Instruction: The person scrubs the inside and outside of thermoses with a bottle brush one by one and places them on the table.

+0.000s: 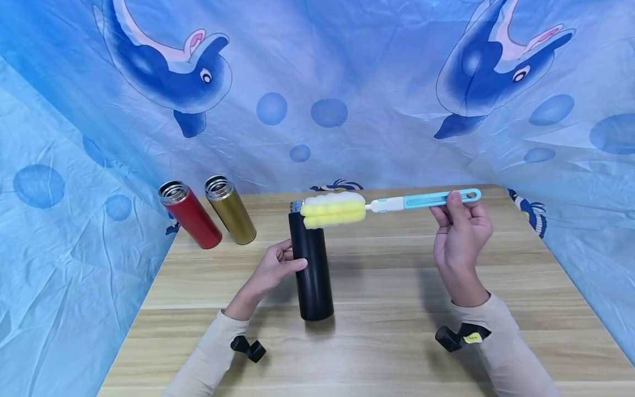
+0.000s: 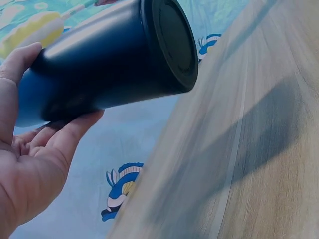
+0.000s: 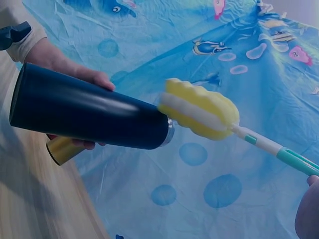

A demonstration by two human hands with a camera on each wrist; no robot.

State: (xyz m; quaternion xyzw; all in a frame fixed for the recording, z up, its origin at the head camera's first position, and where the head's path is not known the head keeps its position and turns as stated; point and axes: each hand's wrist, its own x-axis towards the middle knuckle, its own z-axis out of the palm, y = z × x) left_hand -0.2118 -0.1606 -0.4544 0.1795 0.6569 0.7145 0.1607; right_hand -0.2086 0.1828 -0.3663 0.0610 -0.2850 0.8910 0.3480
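My left hand (image 1: pixel 275 267) grips a black flask (image 1: pixel 312 270) around its side. The flask is lifted off the table, its shadow falling below it in the left wrist view, and its metal mouth (image 3: pixel 171 132) is uncovered. My right hand (image 1: pixel 463 231) pinches the turquoise and white handle (image 1: pixel 431 199) of a bottle brush near its looped end. The brush's yellow and white sponge head (image 1: pixel 333 210) points left and overlaps the flask's mouth in the head view. From the right wrist, the sponge (image 3: pixel 202 109) shows right by the mouth.
A red flask (image 1: pixel 190 215) and a gold flask (image 1: pixel 231 210), both without lids, stand at the back left of the wooden table (image 1: pixel 387 342). Blue cloth (image 1: pixel 297 71) printed with dolphins hangs behind the table and along both sides.
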